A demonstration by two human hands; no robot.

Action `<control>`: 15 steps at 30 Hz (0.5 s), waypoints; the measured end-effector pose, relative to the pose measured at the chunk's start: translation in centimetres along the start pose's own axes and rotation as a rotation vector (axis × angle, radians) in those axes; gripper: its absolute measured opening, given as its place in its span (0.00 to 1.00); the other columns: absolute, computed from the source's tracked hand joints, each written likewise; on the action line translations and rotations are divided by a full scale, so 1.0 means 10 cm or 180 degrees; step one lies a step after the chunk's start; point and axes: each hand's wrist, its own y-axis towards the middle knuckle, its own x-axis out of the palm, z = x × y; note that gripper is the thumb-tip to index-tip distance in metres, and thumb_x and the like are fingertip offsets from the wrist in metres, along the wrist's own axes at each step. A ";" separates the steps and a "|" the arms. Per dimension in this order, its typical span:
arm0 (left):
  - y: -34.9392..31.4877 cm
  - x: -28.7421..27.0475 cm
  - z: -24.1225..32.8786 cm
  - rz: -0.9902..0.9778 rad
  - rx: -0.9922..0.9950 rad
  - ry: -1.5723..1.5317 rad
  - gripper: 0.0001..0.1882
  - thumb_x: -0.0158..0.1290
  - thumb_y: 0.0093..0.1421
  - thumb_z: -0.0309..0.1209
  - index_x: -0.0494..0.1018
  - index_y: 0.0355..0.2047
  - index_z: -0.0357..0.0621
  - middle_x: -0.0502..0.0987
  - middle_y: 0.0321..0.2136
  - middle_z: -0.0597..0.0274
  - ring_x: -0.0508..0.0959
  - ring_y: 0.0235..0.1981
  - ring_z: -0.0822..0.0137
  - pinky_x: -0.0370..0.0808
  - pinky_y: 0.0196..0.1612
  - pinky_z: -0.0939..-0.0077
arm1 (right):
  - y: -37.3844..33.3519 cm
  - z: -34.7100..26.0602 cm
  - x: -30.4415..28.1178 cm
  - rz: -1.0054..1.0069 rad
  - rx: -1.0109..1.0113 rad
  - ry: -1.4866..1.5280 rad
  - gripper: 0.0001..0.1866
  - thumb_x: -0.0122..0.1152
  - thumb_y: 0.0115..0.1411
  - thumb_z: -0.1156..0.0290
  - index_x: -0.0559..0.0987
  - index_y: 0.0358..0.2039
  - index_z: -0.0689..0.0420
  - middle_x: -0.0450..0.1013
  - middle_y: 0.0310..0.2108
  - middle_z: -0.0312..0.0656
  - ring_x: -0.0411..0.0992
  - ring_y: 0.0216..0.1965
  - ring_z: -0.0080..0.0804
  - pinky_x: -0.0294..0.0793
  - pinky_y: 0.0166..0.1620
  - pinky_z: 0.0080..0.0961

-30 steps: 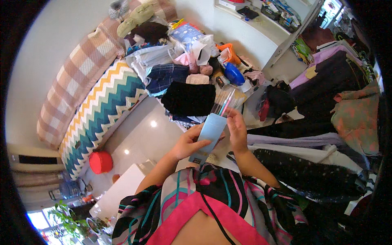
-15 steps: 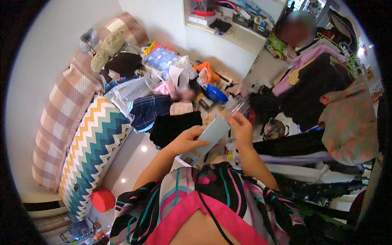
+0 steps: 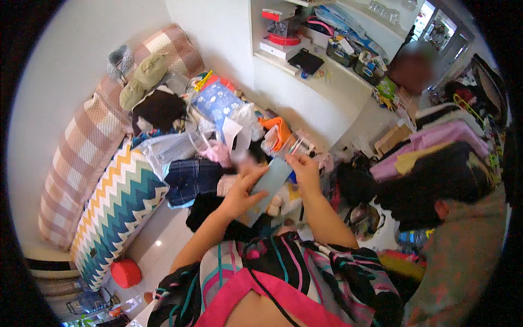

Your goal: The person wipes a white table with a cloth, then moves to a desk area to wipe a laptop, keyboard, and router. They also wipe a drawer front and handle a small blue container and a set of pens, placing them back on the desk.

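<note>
My left hand (image 3: 243,194) is closed around a long, flat, light blue box (image 3: 277,175), held slantwise in front of my chest. The thumb lies across its face. By the box's far end, my right hand (image 3: 304,170) pinches a clear plastic case (image 3: 297,146) with slender white and reddish pieces in it; what exactly they are is too small to tell. Beyond both hands lies a heap of clothes and bags, with an orange cloth (image 3: 276,132) and a pink cloth (image 3: 217,152). A black cloth (image 3: 202,216) lies beside my left forearm.
A zigzag-patterned cushion (image 3: 121,210) and a checked bolster (image 3: 81,174) line the left side. A red stool (image 3: 126,273) stands on the floor. Shelves (image 3: 327,68) hold boxes at the back. On the right, another person in a grey-green top (image 3: 463,261) is beside dark clothes (image 3: 430,191).
The light blue box and both my hands have shifted slightly left and farther away in the view. The person on the right has moved, and the dark clothes beside them hang differently.
</note>
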 end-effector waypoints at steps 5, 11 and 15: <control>0.95 0.26 -0.31 0.0192 -0.0215 -0.0591 0.38 0.66 0.56 0.26 0.66 0.67 0.48 0.67 0.61 0.54 0.65 0.64 0.60 0.61 0.67 0.68 | 1.23 -0.21 -0.62 0.0153 -0.0150 -0.1217 0.24 0.62 0.64 0.48 0.84 0.34 0.60 0.80 0.31 0.42 0.76 0.34 0.34 0.73 0.42 0.31; 2.00 0.43 -0.43 0.0144 -0.0200 -0.0662 0.37 0.66 0.55 0.26 0.67 0.65 0.45 0.68 0.60 0.55 0.66 0.63 0.58 0.61 0.67 0.66 | 3.70 -0.54 -1.73 0.1034 -0.0437 -0.3526 0.25 0.63 0.59 0.44 0.84 0.37 0.57 0.80 0.40 0.47 0.78 0.43 0.48 0.77 0.47 0.43; 2.46 0.50 -0.39 0.0147 -0.0315 -0.0642 0.37 0.67 0.55 0.27 0.67 0.65 0.45 0.70 0.58 0.54 0.67 0.62 0.58 0.62 0.66 0.65 | 4.87 -0.53 -1.87 0.1322 0.0362 -0.4164 0.29 0.61 0.58 0.41 0.84 0.42 0.56 0.80 0.43 0.49 0.78 0.49 0.47 0.77 0.51 0.42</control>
